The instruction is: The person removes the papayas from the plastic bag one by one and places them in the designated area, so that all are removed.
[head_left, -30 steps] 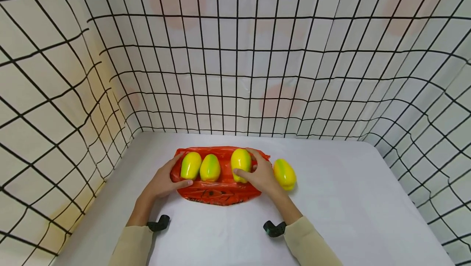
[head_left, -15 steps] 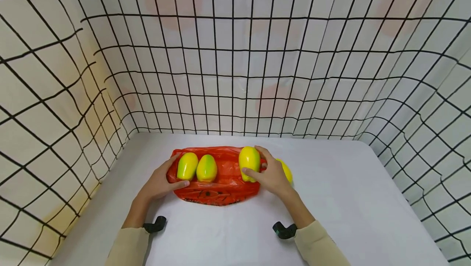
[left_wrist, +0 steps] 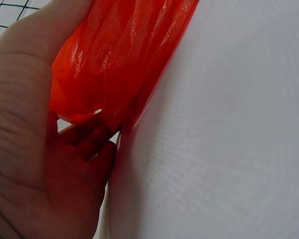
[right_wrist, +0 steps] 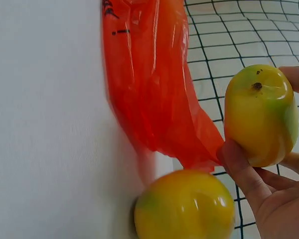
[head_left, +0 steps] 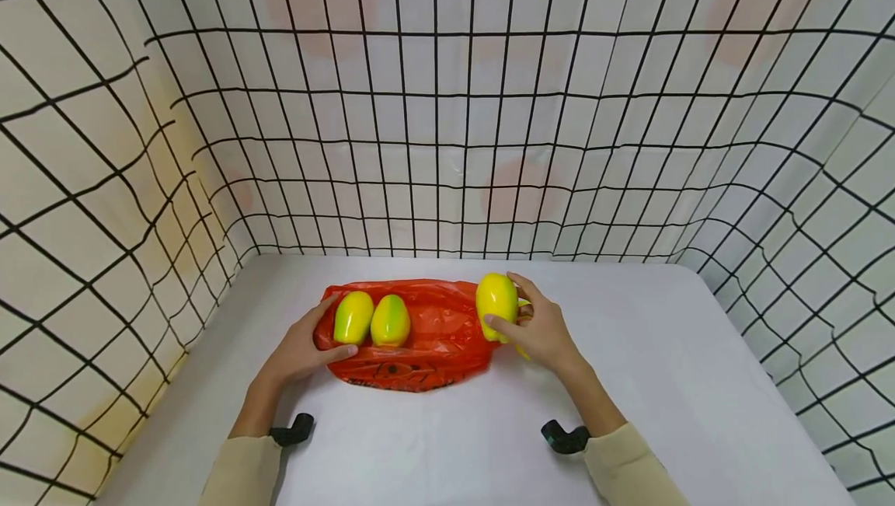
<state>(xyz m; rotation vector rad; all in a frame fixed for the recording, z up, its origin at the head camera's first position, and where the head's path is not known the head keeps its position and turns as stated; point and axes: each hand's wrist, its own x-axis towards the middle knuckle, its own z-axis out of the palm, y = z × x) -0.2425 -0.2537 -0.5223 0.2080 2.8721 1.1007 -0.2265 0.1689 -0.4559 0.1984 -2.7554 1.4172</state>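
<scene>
A red plastic bag point(head_left: 447, 323) lies spread on the white table with its opening upward. Two yellow-green mangoes point(head_left: 390, 321) sit side by side in its left part. My left hand point(head_left: 302, 348) holds the bag's left end, thumb in front and fingers behind; red film point(left_wrist: 124, 55) covers part of those fingers in the left wrist view. Over the bag's right end, my right hand point(head_left: 548, 337) grips another mango point(right_wrist: 261, 117) between thumb and fingers, raised off the table. One more mango point(right_wrist: 187, 209) rests on the table beside the bag, mostly hidden behind the right hand in the head view.
Black grid netting point(head_left: 447, 117) over white sheeting encloses the table point(head_left: 671, 382) at the back and both sides. Each wrist carries a small black camera mount point(head_left: 565, 438).
My right hand has carried its mango rightward and slightly up, from over the bag's middle to its right end. The left hand keeps its place on the bag.
</scene>
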